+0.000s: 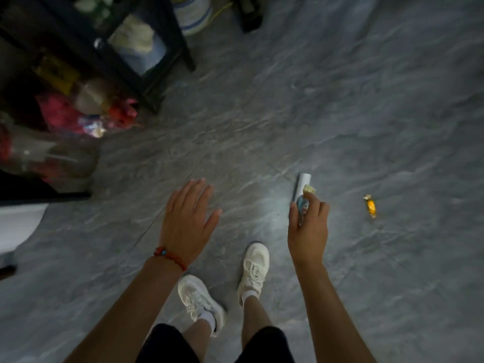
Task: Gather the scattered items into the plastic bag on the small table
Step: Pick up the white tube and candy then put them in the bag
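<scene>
**Plastic bag on the left, one sweet left on the floor at right**

Plastic bag (52,153): I read the clear, blurred bag at the far left as the target, sitting on a dark counter (39,195) edge with red and pink wrappers showing behind it. I cannot tell whether its mouth faces me.

My left hand (187,221) hangs flat over the grey floor (366,100), fingers spread wide and holding nothing. Below it are my two white shoes (201,301).

My right hand (309,226) is curled round a small bundle: a white tube (302,186) sticking forward, a blue wrapped piece (302,205) and a yellowish scrap (309,189) pinched against it.

Farther right, well apart from that hand, an orange wrapped sweet (371,206) lies alone on the floor.

The right hand is already full, so I would take the sweet with thumb and fingertip only, keeping the other fingers tight on the tube, or cross the free left hand over. Then carry everything left to the bag.
</scene>
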`<control>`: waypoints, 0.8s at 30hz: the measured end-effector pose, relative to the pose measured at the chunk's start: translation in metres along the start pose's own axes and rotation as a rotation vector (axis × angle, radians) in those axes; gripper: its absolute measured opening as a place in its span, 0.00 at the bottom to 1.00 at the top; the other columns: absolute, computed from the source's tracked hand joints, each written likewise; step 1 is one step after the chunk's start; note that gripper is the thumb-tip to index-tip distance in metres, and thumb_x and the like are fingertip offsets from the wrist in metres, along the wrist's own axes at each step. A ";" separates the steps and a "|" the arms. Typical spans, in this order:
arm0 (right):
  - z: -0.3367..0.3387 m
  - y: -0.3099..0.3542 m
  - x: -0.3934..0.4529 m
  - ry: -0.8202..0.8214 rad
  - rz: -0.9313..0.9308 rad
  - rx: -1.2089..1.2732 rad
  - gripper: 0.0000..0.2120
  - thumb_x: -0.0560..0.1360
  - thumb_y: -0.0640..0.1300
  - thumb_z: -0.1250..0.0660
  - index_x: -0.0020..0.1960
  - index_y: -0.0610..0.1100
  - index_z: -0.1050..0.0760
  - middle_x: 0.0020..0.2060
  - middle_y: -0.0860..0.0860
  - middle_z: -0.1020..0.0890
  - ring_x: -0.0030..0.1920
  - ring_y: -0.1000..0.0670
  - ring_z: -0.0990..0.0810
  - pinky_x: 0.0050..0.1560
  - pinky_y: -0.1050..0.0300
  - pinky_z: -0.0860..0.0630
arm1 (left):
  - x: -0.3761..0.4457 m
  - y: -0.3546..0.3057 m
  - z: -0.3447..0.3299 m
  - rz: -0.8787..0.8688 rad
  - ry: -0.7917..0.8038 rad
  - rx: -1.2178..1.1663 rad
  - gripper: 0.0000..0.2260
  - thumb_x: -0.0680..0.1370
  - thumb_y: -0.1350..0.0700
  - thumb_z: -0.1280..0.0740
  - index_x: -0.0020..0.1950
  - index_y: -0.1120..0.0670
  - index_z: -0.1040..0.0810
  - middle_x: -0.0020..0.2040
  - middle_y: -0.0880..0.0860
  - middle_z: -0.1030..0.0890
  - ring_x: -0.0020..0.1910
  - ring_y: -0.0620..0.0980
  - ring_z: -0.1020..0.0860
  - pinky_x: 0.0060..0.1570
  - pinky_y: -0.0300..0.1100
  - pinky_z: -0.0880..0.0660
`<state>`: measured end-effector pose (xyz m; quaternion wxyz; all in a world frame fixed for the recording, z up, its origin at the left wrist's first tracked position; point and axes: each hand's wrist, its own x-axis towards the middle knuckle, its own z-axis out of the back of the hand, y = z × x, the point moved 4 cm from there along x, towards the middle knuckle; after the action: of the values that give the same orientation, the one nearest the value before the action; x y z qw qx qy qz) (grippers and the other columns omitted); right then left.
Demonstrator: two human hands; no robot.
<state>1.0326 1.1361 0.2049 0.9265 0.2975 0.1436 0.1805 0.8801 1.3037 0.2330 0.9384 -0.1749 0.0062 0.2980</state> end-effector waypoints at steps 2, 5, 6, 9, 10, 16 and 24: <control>0.039 -0.006 0.002 -0.043 -0.042 0.015 0.15 0.75 0.42 0.36 0.59 0.36 0.30 0.47 0.40 0.28 0.36 0.46 0.26 0.33 0.57 0.32 | 0.015 -0.035 0.012 -0.061 0.017 -0.005 0.24 0.80 0.46 0.50 0.62 0.62 0.27 0.61 0.62 0.25 0.62 0.59 0.30 0.60 0.54 0.36; 0.086 -0.021 0.008 -0.102 -0.092 0.026 0.14 0.75 0.41 0.35 0.59 0.37 0.29 0.46 0.41 0.28 0.36 0.48 0.28 0.32 0.58 0.33 | 0.037 -0.083 0.018 -0.136 0.036 -0.028 0.25 0.80 0.45 0.51 0.61 0.62 0.27 0.61 0.62 0.25 0.61 0.59 0.31 0.59 0.55 0.35; 0.099 -0.027 0.010 -0.124 -0.115 0.025 0.15 0.75 0.40 0.34 0.59 0.37 0.29 0.46 0.41 0.28 0.36 0.49 0.28 0.32 0.58 0.34 | 0.043 -0.098 0.017 -0.157 0.050 -0.035 0.25 0.80 0.45 0.51 0.61 0.62 0.27 0.61 0.62 0.25 0.61 0.58 0.31 0.59 0.54 0.36; 0.129 -0.046 0.013 -0.191 -0.184 0.017 0.16 0.74 0.41 0.34 0.60 0.37 0.29 0.47 0.41 0.28 0.37 0.51 0.30 0.32 0.58 0.34 | 0.061 -0.137 0.006 -0.227 0.102 -0.055 0.25 0.80 0.45 0.52 0.62 0.61 0.27 0.61 0.62 0.25 0.61 0.59 0.29 0.60 0.52 0.38; 0.137 -0.052 0.013 -0.210 -0.203 0.014 0.16 0.74 0.40 0.34 0.60 0.37 0.29 0.46 0.40 0.27 0.37 0.51 0.30 0.33 0.58 0.33 | 0.067 -0.148 0.001 -0.258 0.114 -0.062 0.24 0.80 0.45 0.50 0.62 0.61 0.27 0.61 0.62 0.25 0.61 0.59 0.29 0.60 0.53 0.37; 0.163 -0.091 0.026 -0.273 -0.316 -0.026 0.16 0.73 0.40 0.33 0.59 0.37 0.28 0.47 0.40 0.26 0.40 0.45 0.24 0.34 0.58 0.31 | 0.107 -0.198 -0.033 -0.393 0.169 -0.089 0.23 0.79 0.46 0.48 0.59 0.62 0.25 0.59 0.62 0.24 0.60 0.59 0.29 0.58 0.51 0.37; 0.154 -0.121 0.073 -0.315 -0.403 -0.040 0.17 0.73 0.39 0.32 0.60 0.37 0.28 0.47 0.39 0.26 0.40 0.50 0.28 0.36 0.59 0.32 | 0.165 -0.224 -0.089 -0.494 0.268 -0.101 0.24 0.79 0.46 0.49 0.59 0.62 0.25 0.58 0.63 0.23 0.58 0.60 0.26 0.57 0.53 0.30</control>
<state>1.1852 0.9981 0.2402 0.9603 0.2690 0.0504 -0.0538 1.1494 1.1957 0.2034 0.9635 -0.2554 0.0727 0.0346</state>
